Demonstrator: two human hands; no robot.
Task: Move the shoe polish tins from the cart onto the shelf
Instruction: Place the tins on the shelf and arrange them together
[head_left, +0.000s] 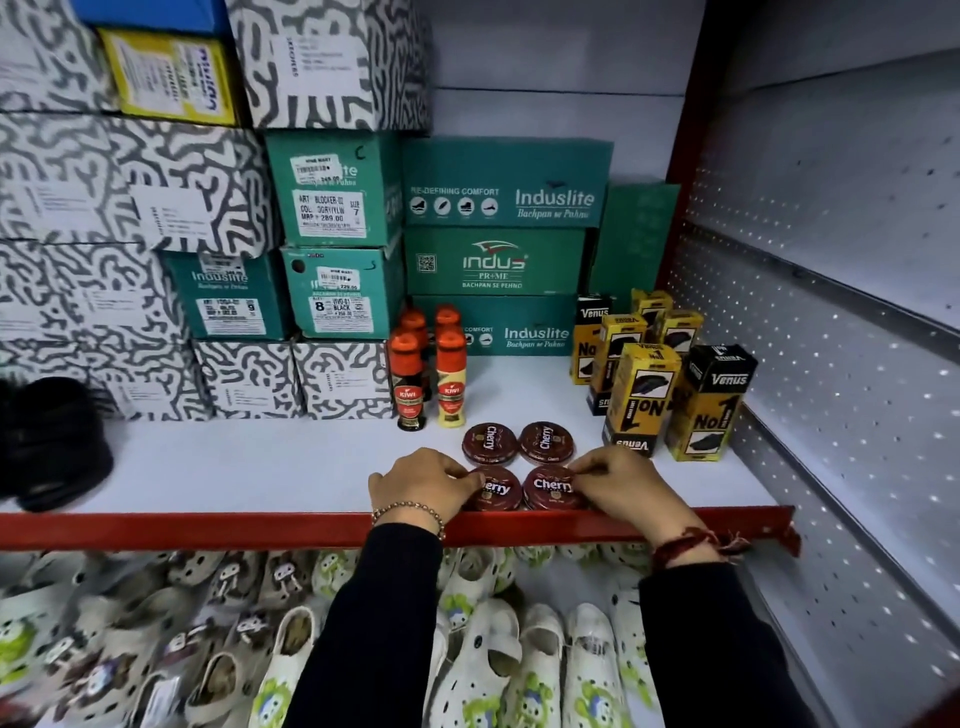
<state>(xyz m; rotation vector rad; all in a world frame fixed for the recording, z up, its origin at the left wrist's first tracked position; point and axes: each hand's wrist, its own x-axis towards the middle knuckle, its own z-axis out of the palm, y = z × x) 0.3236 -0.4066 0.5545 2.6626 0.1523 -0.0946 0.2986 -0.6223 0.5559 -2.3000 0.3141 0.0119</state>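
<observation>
Several round maroon Cherry polish tins lie flat on the white shelf (270, 462), just behind its red front lip. The back pair, one tin (489, 441) and another (547, 441), lies untouched. My left hand (423, 480) grips the left edge of the front left tin (500, 488). My right hand (626, 483) pinches the right edge of the front right tin (551, 487). Both front tins rest on the shelf, side by side and nearly touching. The cart is out of sight.
Kiwi liquid polish bottles (428, 374) stand behind the tins. Yellow and black Venus boxes (660, 374) stand at the right. Green and patterned shoe boxes (337, 234) fill the back and left. Black footwear (52, 441) sits far left. White clogs (493, 649) hang below.
</observation>
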